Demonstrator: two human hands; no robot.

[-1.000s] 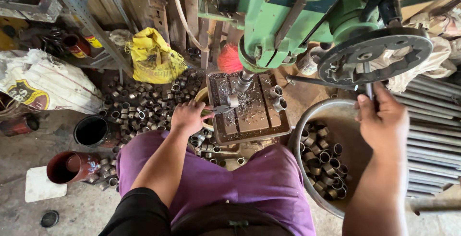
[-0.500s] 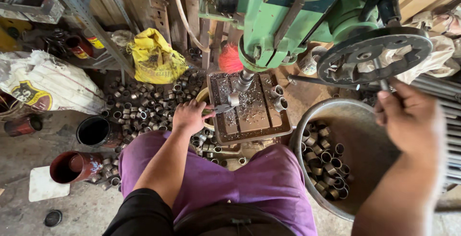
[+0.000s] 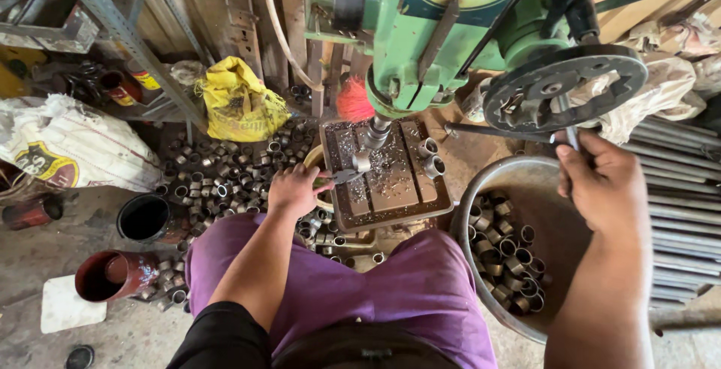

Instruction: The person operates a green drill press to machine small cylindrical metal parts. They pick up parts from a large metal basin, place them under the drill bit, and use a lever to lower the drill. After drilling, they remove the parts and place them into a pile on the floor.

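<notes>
The left hand (image 3: pixel 297 189) reaches to the left edge of the drill table (image 3: pixel 387 181), a square, slotted steel plate dusted with bright metal chips, and its fingers are pinched on a small pair of pliers or tongs (image 3: pixel 339 177) whose tip clamps a short metal ring (image 3: pixel 362 161) directly beneath the drill spindle (image 3: pixel 375 134). The ring is a stubby tube section, dull silver, standing near the table's centre towards its far edge. Two more rings (image 3: pixel 429 157) of the same kind sit at the table's right edge, near its far corner. The right hand (image 3: pixel 601 185) is raised to the lower rim of the black spoked feed wheel (image 3: pixel 565 87), its fingers curled around a thin steel handle (image 3: pixel 571 134) that hangs from it. The press body (image 3: pixel 443 31) is cast metal painted green, scuffed and worn, with a tuft of red-orange bristles (image 3: pixel 353 102) just left of the spindle. A wide, round, grey metal basin (image 3: pixel 518 181) stands on the floor to the right of the table, holding a heap of similar rings (image 3: pixel 507 256) along its near-left side. On the floor left of the table lies a loose scatter of more rings (image 3: pixel 218 177), along with a black round tin (image 3: pixel 145 219), a rust-red cylindrical can (image 3: pixel 113 275) tipped on its side, a crumpled yellow plastic bag (image 3: pixel 236 102) and a white woven sack (image 3: pixel 71 143).
</notes>
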